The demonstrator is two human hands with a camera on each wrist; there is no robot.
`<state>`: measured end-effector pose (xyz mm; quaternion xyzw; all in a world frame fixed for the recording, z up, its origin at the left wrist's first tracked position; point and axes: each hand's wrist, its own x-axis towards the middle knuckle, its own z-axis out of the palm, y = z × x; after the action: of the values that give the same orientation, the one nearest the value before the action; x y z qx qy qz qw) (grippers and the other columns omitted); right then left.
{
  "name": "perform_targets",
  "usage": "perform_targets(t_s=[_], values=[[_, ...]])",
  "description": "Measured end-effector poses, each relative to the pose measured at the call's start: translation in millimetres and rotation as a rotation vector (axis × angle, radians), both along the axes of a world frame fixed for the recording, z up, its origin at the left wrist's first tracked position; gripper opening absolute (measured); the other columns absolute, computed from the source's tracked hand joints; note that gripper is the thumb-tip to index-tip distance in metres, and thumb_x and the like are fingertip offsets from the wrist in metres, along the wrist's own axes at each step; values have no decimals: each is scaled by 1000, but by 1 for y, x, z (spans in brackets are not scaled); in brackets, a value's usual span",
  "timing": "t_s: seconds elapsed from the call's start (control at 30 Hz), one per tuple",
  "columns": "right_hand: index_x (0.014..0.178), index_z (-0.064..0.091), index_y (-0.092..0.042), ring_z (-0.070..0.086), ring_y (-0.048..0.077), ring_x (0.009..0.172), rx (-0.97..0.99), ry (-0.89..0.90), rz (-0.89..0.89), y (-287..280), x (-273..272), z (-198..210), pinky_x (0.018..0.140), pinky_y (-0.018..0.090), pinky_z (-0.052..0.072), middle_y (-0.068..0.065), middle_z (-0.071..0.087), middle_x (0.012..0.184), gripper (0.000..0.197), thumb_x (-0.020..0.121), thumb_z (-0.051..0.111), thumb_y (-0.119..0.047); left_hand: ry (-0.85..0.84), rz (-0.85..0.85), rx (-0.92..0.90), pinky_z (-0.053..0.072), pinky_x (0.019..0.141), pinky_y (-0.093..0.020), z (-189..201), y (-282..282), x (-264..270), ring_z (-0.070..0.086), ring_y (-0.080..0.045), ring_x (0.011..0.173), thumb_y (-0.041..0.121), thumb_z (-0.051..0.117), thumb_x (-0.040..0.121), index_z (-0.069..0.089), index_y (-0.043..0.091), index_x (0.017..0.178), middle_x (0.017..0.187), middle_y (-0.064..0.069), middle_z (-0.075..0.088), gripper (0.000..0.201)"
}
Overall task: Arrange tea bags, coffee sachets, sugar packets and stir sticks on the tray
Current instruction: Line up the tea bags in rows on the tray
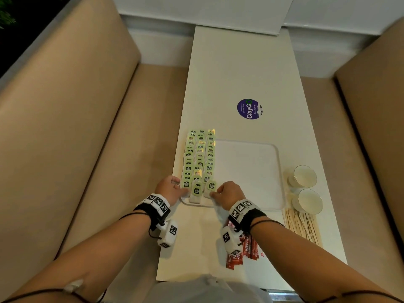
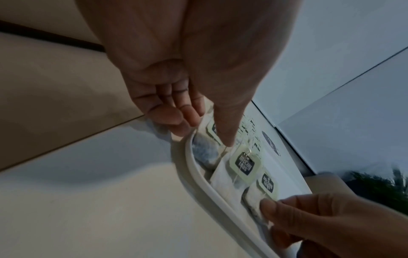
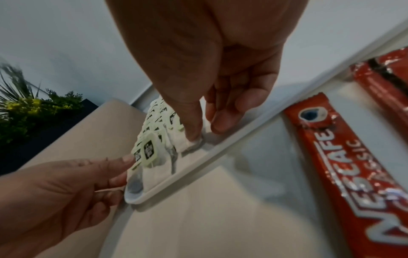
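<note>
Several tea bags with green tags lie in three rows on the left part of the white tray. My left hand is at the tray's near left corner. Its thumb touches the nearest left tea bag, and its other fingers sit outside the rim. My right hand presses its thumb tip on the near end of the right row's tea bag. Between the hands, the middle tea bag sticks out over the near rim. Red coffee sachets lie under my right wrist. Wooden stir sticks lie at the right.
Two white paper cups stand right of the tray, beyond the stir sticks. A purple round sticker is on the white table. Beige bench seats flank the table on both sides.
</note>
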<state>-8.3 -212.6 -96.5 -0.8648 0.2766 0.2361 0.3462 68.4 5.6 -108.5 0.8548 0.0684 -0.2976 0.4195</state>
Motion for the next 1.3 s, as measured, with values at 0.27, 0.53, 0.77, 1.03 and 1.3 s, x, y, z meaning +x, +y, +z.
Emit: perform_targets(t_s=[0.27,0.53,0.77,1.03,1.3], values=[[74,68,-16,63,14,63,-40,-27,7,9,12,4,58,28,50,-3,68,69,25,86,74,-37,-48,-104,127,52,80,-33,2,-9,-1,58,-19,84,41,93,63,51,19,108,93,1,60,66],[117,65,-19,67,21,93,-105,-55,124,12,16,9,82,36,57,1,71,108,33,87,73,-31,-40,-87,103,46,70,-30,7,-15,-1,52,-17,73,28,93,66,50,17,105,82,4,54,59],[130,56,-16,65,20,102,-41,-92,47,6,17,9,87,34,52,1,69,114,57,87,70,-50,-70,-57,55,39,61,-25,11,-14,1,51,-14,70,26,89,72,50,16,109,81,2,53,55],[127,51,-19,61,19,106,214,-327,-4,24,18,12,95,36,50,-2,64,122,24,104,46,-22,-134,56,-50,51,98,-36,16,-16,9,64,-17,98,20,67,94,52,12,134,107,-1,66,43],[125,45,-26,65,17,105,316,-334,-79,32,17,5,95,43,54,-4,65,122,25,101,47,-21,-62,55,-204,34,111,-24,29,-27,16,44,-19,140,6,48,103,36,4,152,154,-11,44,51]])
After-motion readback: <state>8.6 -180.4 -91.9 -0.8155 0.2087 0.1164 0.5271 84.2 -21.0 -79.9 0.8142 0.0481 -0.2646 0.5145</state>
